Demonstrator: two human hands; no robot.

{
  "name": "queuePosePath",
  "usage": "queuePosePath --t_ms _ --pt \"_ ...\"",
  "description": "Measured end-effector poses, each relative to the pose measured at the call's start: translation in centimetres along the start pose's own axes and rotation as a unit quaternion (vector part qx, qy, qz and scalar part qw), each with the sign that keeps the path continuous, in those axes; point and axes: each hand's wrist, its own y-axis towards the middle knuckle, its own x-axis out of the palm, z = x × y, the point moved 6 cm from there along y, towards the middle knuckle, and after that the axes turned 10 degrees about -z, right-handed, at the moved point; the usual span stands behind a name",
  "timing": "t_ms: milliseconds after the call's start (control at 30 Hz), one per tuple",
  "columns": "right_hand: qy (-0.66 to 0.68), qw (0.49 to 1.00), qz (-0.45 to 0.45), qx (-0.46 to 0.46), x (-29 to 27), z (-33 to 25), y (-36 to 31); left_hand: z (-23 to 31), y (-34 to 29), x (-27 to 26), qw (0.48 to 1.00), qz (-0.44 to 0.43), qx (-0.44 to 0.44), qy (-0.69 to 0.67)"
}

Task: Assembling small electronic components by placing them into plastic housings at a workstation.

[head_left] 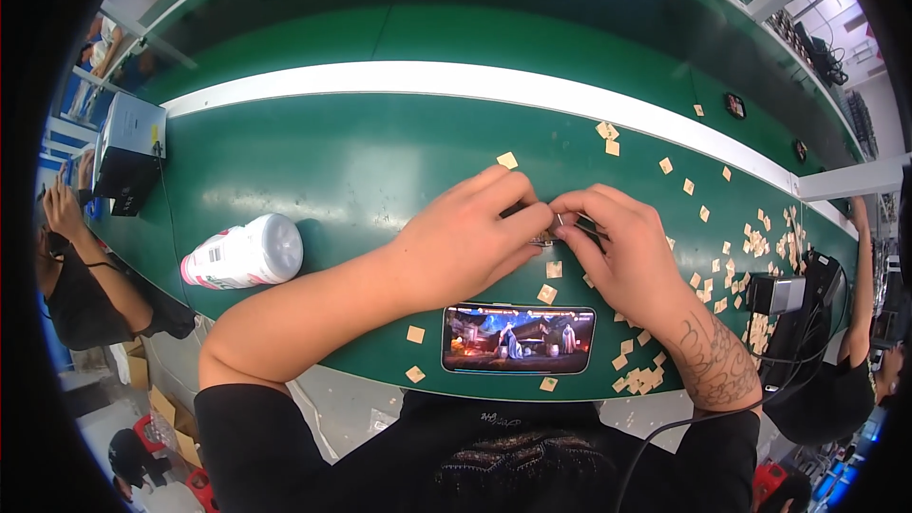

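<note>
Small metal part [549, 239] pinched between both hands, desk centre | left hand [470, 237] and right hand [617, 247] closed on it, fingertips met for steadiness | phone [518, 338] propped at 6 o'clock, kinda for watching

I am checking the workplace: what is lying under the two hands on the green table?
Under the left hand and right hand, a small metallic part shows between the fingers. Tan paper squares lie on the green table. The rest is covered.

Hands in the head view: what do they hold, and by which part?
Both hands, left and right, pinch one small dark part between fingertips, at its two ends. What kind of part it is cannot be told.
</note>
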Motion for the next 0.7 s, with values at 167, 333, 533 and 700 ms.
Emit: queuePosePath --t_ms 167,333,533,700 --pt "0.029 0.999 -0.007 0.013 0.1 0.8 0.0 0.0 0.1 -0.2 1.0 0.021 -0.012 -0.015" --pt "0.033 0.999 -0.002 0.035 0.7 0.3 0.2 -0.2 -0.3 -0.2 0.999 0.033 -0.017 -0.006" --pt "-0.054 0.998 0.028 0.022 0.6 -0.7 0.4 0.1 -0.1 -0.4 0.999 0.045 -0.007 -0.006" --pt "-0.015 0.999 0.05 -0.001 0.5 0.5 0.2 0.0 -0.2 0.4 0.999 0.035 -0.01 0.002"
